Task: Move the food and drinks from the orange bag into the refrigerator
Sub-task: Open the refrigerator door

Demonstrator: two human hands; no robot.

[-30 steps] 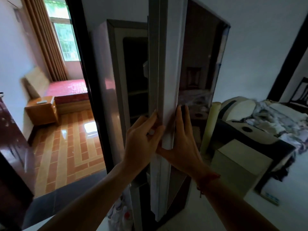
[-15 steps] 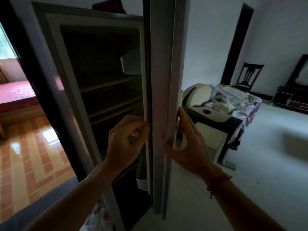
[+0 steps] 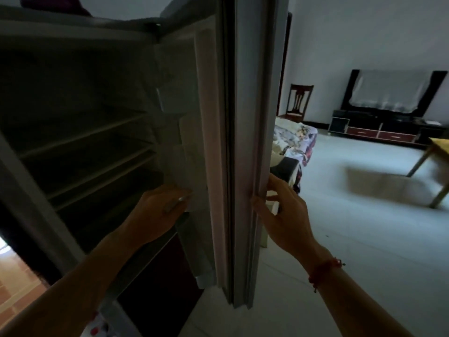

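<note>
Head view, looking down both arms: the fridge (image 3: pixel 73 37) stands open right in front, on the left, its door (image 3: pixel 245 117) swung out and seen edge-on up the middle. The left hand (image 3: pixel 155 215) is on the inner side of the door, fingers loosely stretched and only a little bent, tips touching the pale lining low down; motion blur hides whether anything is pinched there. The right hand (image 3: pixel 286 215) is on the other side, clasping the door's outer edge: thumb laid along the front rim, fingers wrapped round onto the outer face. A red bracelet (image 3: pixel 325 269) sits on that wrist. Inside the fridge, the shelves (image 3: pixel 85 137) run back into deep shadow, and I cannot make out what is on them. Beyond the door, well apart from the hands, a chair (image 3: pixel 297 100) stands against the far wall, and a table (image 3: pixel 437 147) shows at the right edge.
</note>
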